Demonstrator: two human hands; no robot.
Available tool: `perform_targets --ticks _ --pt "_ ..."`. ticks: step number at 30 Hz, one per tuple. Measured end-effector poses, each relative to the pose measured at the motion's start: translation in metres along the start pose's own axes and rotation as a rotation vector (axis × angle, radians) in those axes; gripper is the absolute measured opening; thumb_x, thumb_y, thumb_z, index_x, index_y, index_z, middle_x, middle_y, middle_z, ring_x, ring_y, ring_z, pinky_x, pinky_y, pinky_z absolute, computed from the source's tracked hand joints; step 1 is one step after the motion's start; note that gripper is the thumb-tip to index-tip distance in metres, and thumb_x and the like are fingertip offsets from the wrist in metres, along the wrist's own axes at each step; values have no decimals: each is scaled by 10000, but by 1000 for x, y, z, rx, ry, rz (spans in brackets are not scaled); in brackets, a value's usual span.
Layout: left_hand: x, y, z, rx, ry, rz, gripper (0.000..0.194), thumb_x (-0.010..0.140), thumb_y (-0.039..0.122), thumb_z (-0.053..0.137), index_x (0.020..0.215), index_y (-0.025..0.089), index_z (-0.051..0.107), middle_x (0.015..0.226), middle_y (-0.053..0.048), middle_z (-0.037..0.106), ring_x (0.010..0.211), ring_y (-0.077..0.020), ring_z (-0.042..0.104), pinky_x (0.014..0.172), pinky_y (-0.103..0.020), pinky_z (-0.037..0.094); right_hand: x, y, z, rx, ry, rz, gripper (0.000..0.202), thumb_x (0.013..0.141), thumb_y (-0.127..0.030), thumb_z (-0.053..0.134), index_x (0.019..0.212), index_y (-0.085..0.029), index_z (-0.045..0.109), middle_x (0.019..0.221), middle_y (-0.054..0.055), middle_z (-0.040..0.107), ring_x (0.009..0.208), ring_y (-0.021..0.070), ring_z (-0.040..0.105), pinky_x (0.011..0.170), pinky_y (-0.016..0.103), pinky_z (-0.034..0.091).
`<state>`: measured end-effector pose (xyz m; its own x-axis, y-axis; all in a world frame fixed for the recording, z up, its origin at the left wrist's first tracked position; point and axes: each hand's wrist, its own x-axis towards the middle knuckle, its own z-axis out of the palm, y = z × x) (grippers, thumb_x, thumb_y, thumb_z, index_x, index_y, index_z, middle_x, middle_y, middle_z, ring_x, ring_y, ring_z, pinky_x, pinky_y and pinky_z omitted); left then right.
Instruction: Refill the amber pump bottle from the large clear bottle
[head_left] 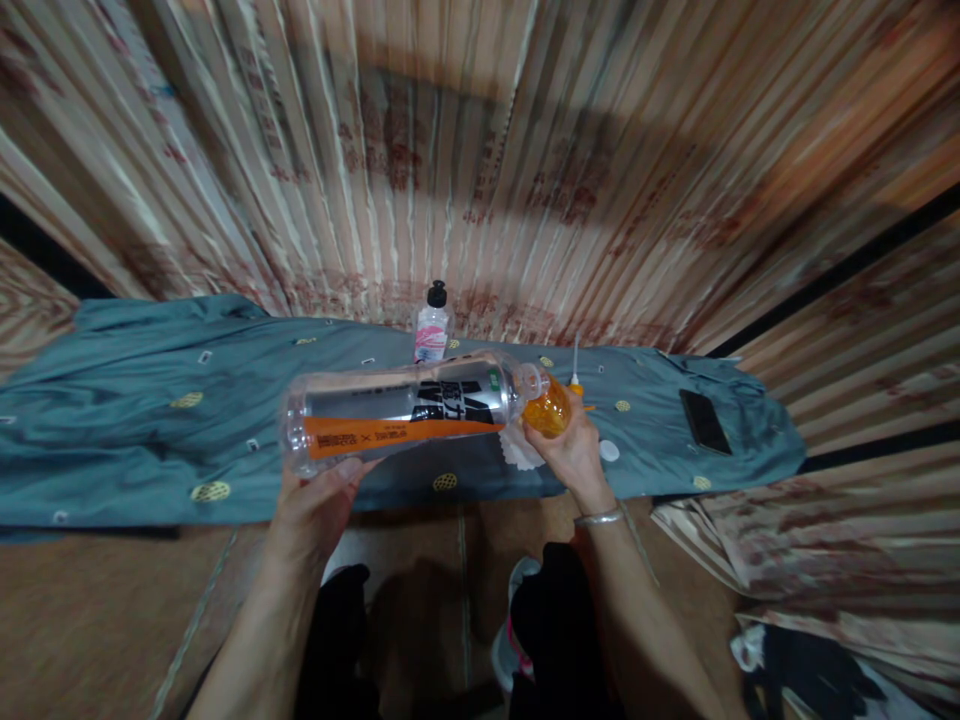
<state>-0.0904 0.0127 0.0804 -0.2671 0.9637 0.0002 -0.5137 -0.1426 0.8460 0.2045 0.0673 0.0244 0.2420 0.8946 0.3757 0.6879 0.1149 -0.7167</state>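
A large clear plastic bottle with a silver and orange label is held almost level, its mouth on the right. My left hand grips it from below near the base. In my right hand is a small see-through container of orange colour, closed in by the fingers. The large bottle's open mouth is at the container's left side; whether they touch I cannot tell. Just beyond my right hand, a thin pale tube on an orange part stands up, partly hidden.
Behind the large bottle stands a bottle with a black cap. A scalloped white piece, a white disc and a dark phone lie on the teal cloth. Pleated curtains hang close behind.
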Motion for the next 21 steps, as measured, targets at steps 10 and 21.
perform_targets --ticks 10,21 --pt "3 -6 -6 -37 -56 43 747 549 339 1011 1245 325 739 1244 -76 792 1141 -394 750 981 -604 644 0 3 2 -10 15 -17 745 691 -496 764 1341 -163 616 1206 153 798 1085 365 790 953 516 658" --pt "2 -7 -7 -1 -30 32 727 549 384 1008 1226 318 750 1266 -77 781 1187 -420 728 976 -605 652 0 3 2 -14 18 -7 737 686 -484 771 1338 -180 613 1195 138 804 1081 362 791 950 512 660"
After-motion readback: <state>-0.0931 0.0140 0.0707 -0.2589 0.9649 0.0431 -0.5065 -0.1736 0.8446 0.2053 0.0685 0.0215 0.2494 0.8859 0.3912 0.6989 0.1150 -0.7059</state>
